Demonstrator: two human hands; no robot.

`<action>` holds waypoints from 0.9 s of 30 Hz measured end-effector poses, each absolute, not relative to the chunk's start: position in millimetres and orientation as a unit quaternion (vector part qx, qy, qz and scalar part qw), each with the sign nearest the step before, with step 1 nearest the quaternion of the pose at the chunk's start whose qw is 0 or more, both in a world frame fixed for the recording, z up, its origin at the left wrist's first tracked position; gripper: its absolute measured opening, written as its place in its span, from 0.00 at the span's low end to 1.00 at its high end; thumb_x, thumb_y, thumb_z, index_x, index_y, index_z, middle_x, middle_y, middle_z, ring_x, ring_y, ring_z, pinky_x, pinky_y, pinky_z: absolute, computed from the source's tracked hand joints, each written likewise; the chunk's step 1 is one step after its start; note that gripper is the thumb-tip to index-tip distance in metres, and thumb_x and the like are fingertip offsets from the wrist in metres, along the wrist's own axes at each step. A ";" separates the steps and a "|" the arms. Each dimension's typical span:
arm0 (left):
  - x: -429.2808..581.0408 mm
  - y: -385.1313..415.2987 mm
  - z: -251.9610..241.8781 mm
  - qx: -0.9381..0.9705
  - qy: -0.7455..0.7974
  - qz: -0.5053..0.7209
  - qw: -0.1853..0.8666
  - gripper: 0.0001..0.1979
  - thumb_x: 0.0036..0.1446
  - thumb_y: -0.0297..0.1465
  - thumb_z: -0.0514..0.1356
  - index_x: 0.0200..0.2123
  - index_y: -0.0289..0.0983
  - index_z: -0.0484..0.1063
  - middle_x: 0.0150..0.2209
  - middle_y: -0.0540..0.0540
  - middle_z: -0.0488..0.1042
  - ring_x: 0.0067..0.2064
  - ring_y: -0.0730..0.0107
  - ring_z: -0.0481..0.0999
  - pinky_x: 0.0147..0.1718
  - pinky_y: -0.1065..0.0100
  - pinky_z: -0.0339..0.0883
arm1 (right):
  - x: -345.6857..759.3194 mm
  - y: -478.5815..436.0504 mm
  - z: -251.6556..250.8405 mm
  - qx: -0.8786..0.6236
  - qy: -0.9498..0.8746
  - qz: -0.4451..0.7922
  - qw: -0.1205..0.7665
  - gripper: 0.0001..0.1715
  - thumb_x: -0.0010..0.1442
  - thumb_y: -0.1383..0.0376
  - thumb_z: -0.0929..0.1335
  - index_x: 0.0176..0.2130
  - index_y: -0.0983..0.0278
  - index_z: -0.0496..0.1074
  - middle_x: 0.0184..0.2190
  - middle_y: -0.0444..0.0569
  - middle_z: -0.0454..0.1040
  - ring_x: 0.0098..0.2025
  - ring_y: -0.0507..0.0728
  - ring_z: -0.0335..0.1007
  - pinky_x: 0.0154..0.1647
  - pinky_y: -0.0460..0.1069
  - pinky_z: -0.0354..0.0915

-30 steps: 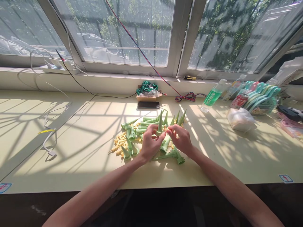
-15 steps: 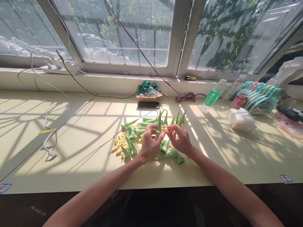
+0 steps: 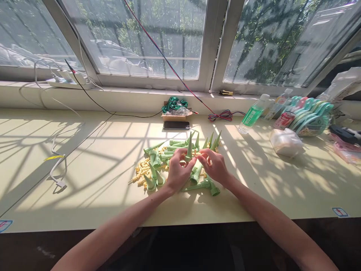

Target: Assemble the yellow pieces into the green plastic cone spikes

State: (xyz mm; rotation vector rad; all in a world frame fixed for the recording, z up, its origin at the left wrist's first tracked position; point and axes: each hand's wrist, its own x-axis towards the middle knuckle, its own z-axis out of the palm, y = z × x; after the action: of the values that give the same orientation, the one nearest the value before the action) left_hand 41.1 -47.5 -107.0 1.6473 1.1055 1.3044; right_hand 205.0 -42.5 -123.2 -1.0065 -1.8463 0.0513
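Observation:
A heap of green plastic cone spikes (image 3: pixel 163 154) and small yellow plastic pieces (image 3: pixel 140 173) lies on the pale table (image 3: pixel 98 169) in front of me. My left hand (image 3: pixel 177 171) is closed around one upright green cone (image 3: pixel 189 147), its tip pointing up. Right beside it, my right hand (image 3: pixel 214 165) pinches a small yellow piece at the base of that cone; the piece is mostly hidden by my fingers. Both hands hover over the middle of the heap.
A black phone (image 3: pixel 176 125) and a small box of green wire ties (image 3: pixel 175 107) sit behind the heap. Bottles (image 3: pixel 252 114), a can, a white bag (image 3: pixel 286 142) and teal items stand at right. White cables (image 3: pixel 58 165) and a power strip (image 3: pixel 69 78) lie at left.
Almost nothing differs. My hands stay together on the upright cone, with only slight finger shifts; the view has moved a little to the left.

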 end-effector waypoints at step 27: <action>40.7 -45.0 -115.8 0.678 0.430 0.489 0.340 0.11 0.58 0.36 0.61 0.42 0.38 0.70 0.42 0.44 0.71 0.37 0.68 0.75 0.29 0.70 0.72 | 204.3 -44.2 -125.5 -0.414 -0.768 0.056 0.486 0.07 0.65 0.63 0.65 0.42 0.64 0.68 0.23 0.41 0.73 0.21 0.48 0.66 0.24 0.43 0.61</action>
State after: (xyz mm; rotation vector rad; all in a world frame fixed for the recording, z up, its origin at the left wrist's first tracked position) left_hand 40.7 -45.0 -115.8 1.7656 1.1184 1.2734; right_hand 204.3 -44.2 -125.5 -1.0076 -1.8676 0.1358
